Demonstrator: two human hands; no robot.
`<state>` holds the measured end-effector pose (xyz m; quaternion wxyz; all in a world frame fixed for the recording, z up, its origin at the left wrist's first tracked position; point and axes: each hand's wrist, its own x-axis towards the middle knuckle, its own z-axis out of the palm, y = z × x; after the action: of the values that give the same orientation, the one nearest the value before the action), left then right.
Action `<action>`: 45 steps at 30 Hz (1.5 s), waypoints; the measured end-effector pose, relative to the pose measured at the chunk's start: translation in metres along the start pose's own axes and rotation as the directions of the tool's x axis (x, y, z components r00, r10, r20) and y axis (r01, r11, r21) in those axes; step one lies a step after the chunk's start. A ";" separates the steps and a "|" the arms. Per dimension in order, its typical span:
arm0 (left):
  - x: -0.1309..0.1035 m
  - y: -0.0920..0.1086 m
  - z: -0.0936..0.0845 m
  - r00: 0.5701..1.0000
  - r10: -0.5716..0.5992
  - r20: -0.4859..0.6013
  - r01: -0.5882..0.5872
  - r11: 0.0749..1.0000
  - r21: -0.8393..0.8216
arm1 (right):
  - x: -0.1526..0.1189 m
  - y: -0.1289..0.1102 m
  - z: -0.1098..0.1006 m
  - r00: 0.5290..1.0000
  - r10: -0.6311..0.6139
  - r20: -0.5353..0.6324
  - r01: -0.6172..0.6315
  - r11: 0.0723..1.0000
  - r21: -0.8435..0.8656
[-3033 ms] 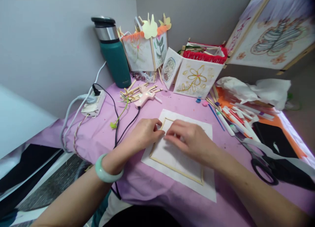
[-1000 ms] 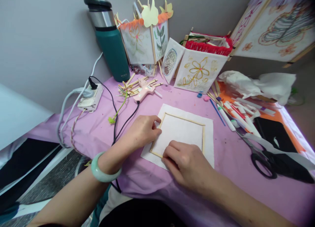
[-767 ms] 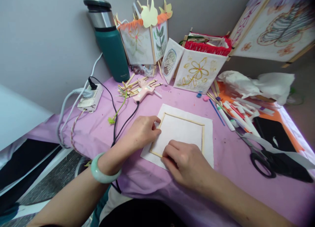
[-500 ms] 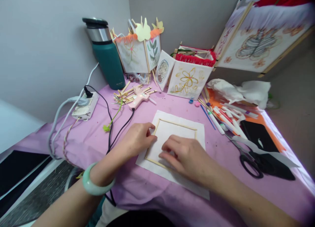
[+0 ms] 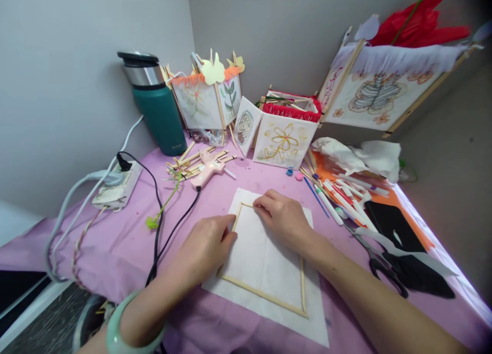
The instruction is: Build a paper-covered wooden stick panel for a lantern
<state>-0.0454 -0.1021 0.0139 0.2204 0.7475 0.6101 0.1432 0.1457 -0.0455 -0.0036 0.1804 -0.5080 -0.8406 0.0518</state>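
Stick frame (image 5: pixel 265 295) is being supported flat on white sheet (image 5: pixel 320 323) near front edge of desk (image 5: pixel 128 231). Left stick (image 5: pixel 238 213), running front to back, is being touched by left hand (image 5: pixel 209 246), far stick (image 5: pixel 247 205) by right hand (image 5: pixel 286 221); whether fingers are pinching or pressing can't be told.

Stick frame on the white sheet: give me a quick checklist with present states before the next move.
1. Stick frame inside the edges of the white sheet: ok where visible.
2. Left hand at the frame's left side: ok.
3. Right hand at its far side: ok.
4. Far right corner closed: cannot tell, covered.
5. Scissors off the sheet: ok.
6. Glue gun off the sheet: ok.
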 end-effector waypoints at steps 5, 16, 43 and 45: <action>0.000 0.001 0.000 1.000 0.019 0.020 -0.019 1.000 -0.011 | 0.001 0.003 0.004 1.000 -0.001 -0.019 0.002 0.999 0.037; 0.003 0.001 -0.002 0.997 0.029 0.070 -0.026 0.999 -0.037 | 0.002 0.005 0.005 0.978 -0.205 0.027 0.207 0.968 -0.143; -0.003 -0.007 -0.005 0.986 0.154 -0.069 -0.130 0.953 0.274 | -0.011 0.019 -0.006 0.986 -0.140 -0.086 0.141 0.990 0.006; 0.001 -0.005 -0.005 0.987 0.161 -0.015 -0.149 0.939 0.311 | -0.012 0.018 -0.003 0.984 -0.154 -0.093 0.154 0.988 -0.009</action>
<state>-0.0518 -0.0995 0.0161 0.0763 0.8154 0.5686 0.0778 0.1667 -0.0475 -0.0092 0.2224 -0.4437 -0.8681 0.0130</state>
